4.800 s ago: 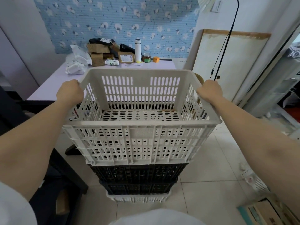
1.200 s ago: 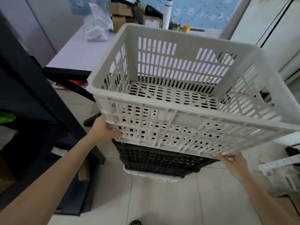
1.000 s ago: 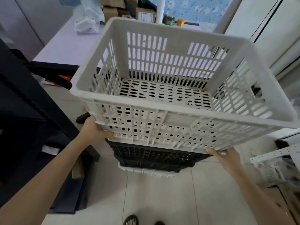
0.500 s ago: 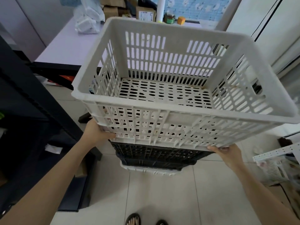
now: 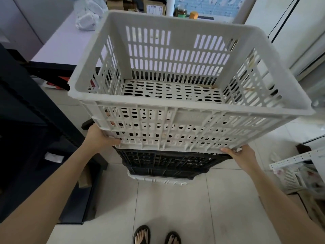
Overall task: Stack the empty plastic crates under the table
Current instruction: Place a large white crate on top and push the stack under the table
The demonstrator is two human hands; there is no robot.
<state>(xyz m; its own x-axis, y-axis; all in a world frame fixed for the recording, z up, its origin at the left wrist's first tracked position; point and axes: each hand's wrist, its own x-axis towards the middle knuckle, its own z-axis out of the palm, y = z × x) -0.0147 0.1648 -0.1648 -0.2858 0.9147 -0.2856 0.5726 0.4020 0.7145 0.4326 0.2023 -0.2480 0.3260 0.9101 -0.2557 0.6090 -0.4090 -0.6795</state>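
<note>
A stack of slotted plastic crates stands on the tiled floor in front of me. The top white crate (image 5: 184, 120) is empty and sits nested on a black crate (image 5: 167, 161), with another white crate (image 5: 158, 180) at the bottom. My left hand (image 5: 100, 136) grips the top crate's lower left corner. My right hand (image 5: 241, 155) grips under its lower right corner. The lilac table (image 5: 65, 48) lies beyond the stack, at the upper left.
A black shelf frame (image 5: 31, 120) stands close on the left. Boxes (image 5: 154, 6), a white bag (image 5: 86, 20) and a bottle crowd the table's far end. A small white basket (image 5: 292, 180) and clutter lie at the right. My sandalled feet (image 5: 156, 235) stand on open tiles.
My hands dropped from the top crate's rim to its lower corners. Over the last second the stack has stayed nearly still while my view pulled back slightly, showing my feet.
</note>
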